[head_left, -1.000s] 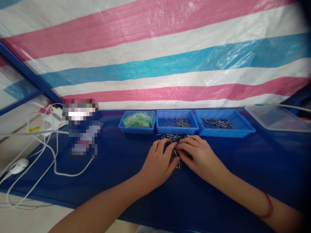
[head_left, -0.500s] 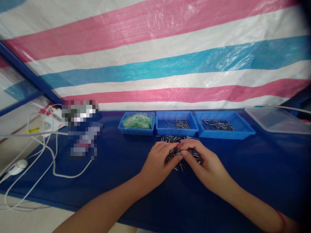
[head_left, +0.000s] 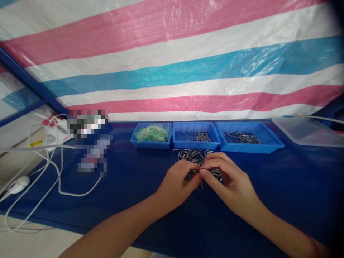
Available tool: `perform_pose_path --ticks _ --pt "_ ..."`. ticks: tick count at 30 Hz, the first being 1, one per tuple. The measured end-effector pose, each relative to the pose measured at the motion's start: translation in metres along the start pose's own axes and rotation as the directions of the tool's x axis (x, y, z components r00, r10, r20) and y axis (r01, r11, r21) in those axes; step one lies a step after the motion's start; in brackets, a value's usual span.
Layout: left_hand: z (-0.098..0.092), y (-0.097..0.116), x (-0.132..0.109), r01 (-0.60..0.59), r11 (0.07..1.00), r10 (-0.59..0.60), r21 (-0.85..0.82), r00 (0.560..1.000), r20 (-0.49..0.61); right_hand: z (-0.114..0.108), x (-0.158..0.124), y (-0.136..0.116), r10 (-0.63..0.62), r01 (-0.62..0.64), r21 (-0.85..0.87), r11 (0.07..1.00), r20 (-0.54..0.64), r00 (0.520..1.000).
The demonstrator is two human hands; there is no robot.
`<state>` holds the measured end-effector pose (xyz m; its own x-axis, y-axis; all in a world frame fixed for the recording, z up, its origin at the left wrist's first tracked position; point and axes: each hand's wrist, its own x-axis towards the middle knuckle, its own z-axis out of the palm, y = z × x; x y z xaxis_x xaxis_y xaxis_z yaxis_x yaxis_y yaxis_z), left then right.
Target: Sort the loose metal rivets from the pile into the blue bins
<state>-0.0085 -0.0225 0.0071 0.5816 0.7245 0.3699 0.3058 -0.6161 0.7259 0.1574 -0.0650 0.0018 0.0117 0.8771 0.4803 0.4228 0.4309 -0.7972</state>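
A loose heap of small metal pins (head_left: 195,157) lies on the dark blue table cover (head_left: 134,186), just in front of the blue trays. My left hand (head_left: 177,182) rests on the heap's near edge with fingers curled, pinching pins. My right hand (head_left: 228,181) meets it fingertip to fingertip, thumb and forefinger closed on a pin. Behind the heap stand three blue trays: the left tray (head_left: 152,136) holds green-white parts, the middle tray (head_left: 195,135) and the right tray (head_left: 248,137) hold more pins.
A clear plastic lid or box (head_left: 309,132) sits at the far right. White cables (head_left: 53,168) and a white plug (head_left: 18,182) trail over the table's left end. A striped pink, white and blue tarp (head_left: 172,64) hangs behind.
Both hands have lifted from lying flat over the heap into a pinch, and drew slightly toward me. More of the pin heap now shows behind the fingers.
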Motion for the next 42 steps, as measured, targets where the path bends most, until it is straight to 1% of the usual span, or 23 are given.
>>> perform_pose_path --ticks 3,5,8,11,13,15,16,18,19,20,21,23,26,28,30,34,39,40,42 --pt "0.0 -0.001 0.001 -0.048 0.999 0.048 -0.021 0.999 0.008 -0.002 0.001 -0.002 -0.053 0.053 -0.05 0.997 0.002 0.999" --pt "-0.002 -0.002 0.001 -0.052 0.998 0.052 -0.026 0.999 -0.004 -0.004 0.003 -0.002 -0.084 0.083 -0.082 0.993 -0.005 0.996" --pt "-0.005 -0.002 0.001 -0.021 0.999 0.018 -0.035 0.998 -0.064 -0.007 0.004 -0.001 -0.124 0.121 -0.145 0.982 -0.012 0.992" --pt "-0.008 -0.001 0.001 -0.004 0.999 0.0 -0.036 0.993 -0.117 -0.01 0.006 0.002 -0.173 0.176 -0.217 0.96 0.032 0.984" --pt "-0.009 -0.001 0.001 0.01 1.0 -0.011 -0.011 0.992 -0.13 -0.013 0.009 0.004 -0.206 0.215 -0.263 0.94 0.062 0.977" --pt "-0.009 -0.002 0.0 0.032 0.999 -0.027 0.038 0.993 -0.113 -0.02 0.014 0.007 -0.231 0.233 -0.323 0.917 0.044 0.972" --pt "-0.009 -0.002 -0.001 0.04 0.997 -0.033 0.072 0.995 -0.094 -0.027 0.018 0.01 -0.237 0.224 -0.365 0.904 0.01 0.972" --pt "-0.009 -0.004 -0.003 0.035 0.987 -0.029 0.158 0.999 -0.04 -0.044 0.026 0.02 -0.241 0.163 -0.48 0.862 -0.105 0.965" --pt "-0.009 -0.005 -0.004 0.021 0.979 -0.02 0.203 1.0 -0.008 -0.054 0.03 0.027 -0.228 0.098 -0.542 0.835 -0.177 0.957" --pt "-0.009 -0.005 -0.005 0.005 0.969 -0.011 0.246 1.0 0.021 -0.065 0.034 0.034 -0.227 0.027 -0.615 0.788 -0.249 0.941" --pt "-0.008 -0.006 -0.006 -0.008 0.959 -0.005 0.283 0.999 0.047 -0.076 0.038 0.043 -0.227 -0.041 -0.689 0.724 -0.294 0.929" --pt "-0.008 -0.007 -0.007 -0.03 0.942 -0.001 0.335 0.996 0.09 -0.093 0.044 0.059 -0.224 -0.091 -0.732 0.676 -0.32 0.921" --pt "-0.007 -0.01 -0.009 -0.039 0.923 -0.014 0.382 0.991 0.133 -0.106 0.046 0.074 -0.16 -0.09 -0.775 0.626 -0.239 0.958" --pt "-0.006 -0.011 -0.009 -0.039 0.916 -0.024 0.4 0.988 0.151 -0.104 0.046 0.074 -0.105 -0.088 -0.797 0.597 -0.187 0.977" --pt "-0.006 -0.011 -0.008 -0.035 0.91 -0.031 0.412 0.988 0.153 -0.098 0.044 0.067 -0.103 -0.077 -0.806 0.587 -0.169 0.98" --pt "-0.005 -0.011 -0.006 -0.016 0.9 -0.047 0.436 0.99 0.135 -0.078 0.039 0.043 -0.203 0.031 -0.785 0.619 -0.122 0.972" --pt "-0.004 -0.01 -0.005 -0.021 0.888 -0.046 0.459 0.99 0.133 -0.053 0.031 0.025 -0.363 0.254 -0.688 0.68 -0.015 0.931" --pt "-0.004 -0.009 -0.005 -0.02 0.887 -0.046 0.462 0.99 0.131 -0.049 0.029 0.024 -0.376 0.29 -0.654 0.699 0.009 0.927" --pt "-0.004 -0.008 -0.004 -0.013 0.889 -0.044 0.457 0.992 0.115 -0.04 0.025 0.02 -0.356 0.335 -0.574 0.747 0.081 0.931"
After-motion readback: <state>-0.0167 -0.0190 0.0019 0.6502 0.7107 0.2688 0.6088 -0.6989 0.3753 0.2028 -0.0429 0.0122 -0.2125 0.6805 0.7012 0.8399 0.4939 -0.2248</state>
